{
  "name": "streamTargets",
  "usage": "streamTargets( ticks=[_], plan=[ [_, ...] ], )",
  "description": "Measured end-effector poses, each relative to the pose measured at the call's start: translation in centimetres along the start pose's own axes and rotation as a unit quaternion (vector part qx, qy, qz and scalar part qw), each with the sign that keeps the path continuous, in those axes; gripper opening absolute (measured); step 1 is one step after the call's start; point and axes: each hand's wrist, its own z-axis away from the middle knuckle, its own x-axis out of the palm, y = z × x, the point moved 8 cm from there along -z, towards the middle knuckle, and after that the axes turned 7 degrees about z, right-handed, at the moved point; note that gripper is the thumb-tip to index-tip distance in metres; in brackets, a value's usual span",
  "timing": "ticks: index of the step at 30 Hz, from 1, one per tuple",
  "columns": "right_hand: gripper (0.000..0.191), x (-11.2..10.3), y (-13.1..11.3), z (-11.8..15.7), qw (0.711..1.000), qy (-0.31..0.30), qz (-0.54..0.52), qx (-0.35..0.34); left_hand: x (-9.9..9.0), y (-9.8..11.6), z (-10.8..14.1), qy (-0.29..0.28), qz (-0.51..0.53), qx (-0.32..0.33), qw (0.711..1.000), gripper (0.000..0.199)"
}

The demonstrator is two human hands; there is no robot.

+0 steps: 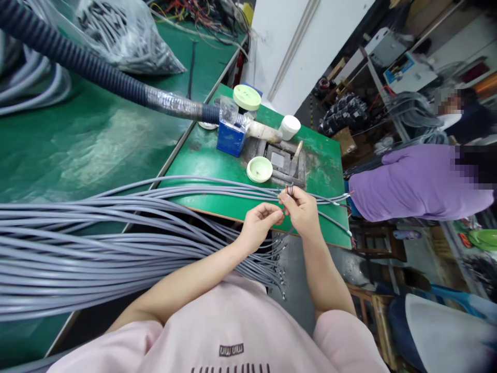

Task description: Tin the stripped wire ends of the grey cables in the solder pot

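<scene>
My right hand (305,211) is closed in a pinch around thin dark and reddish wires (289,188) at a cable's end. Just left of it, my left hand (259,226) is closed too, with thumb and forefinger together near the same wires; what lies between its fingertips is too small to make out. Several grey cables (217,189) run from the left across the green bench and pass behind my hands. Below, a thick bundle of grey cables (128,248) hangs over the bench edge with stripped ends.
Beyond my hands stand a pale green dish (259,169), a soot-stained metal fixture (277,159), a white jar (289,127) and a blue box (230,138) carrying a black corrugated hose (104,72). A person in a purple shirt (415,181) is at the right.
</scene>
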Motion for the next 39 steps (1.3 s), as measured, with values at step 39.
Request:
streamTargets(
  ticks=[39],
  plan=[
    [0.036,1.0,7.6,-17.7,0.801,-0.125,0.578,0.092,-1.8,3.7,0.2,-0.069,-0.404,0.255,0.876,0.006]
  ],
)
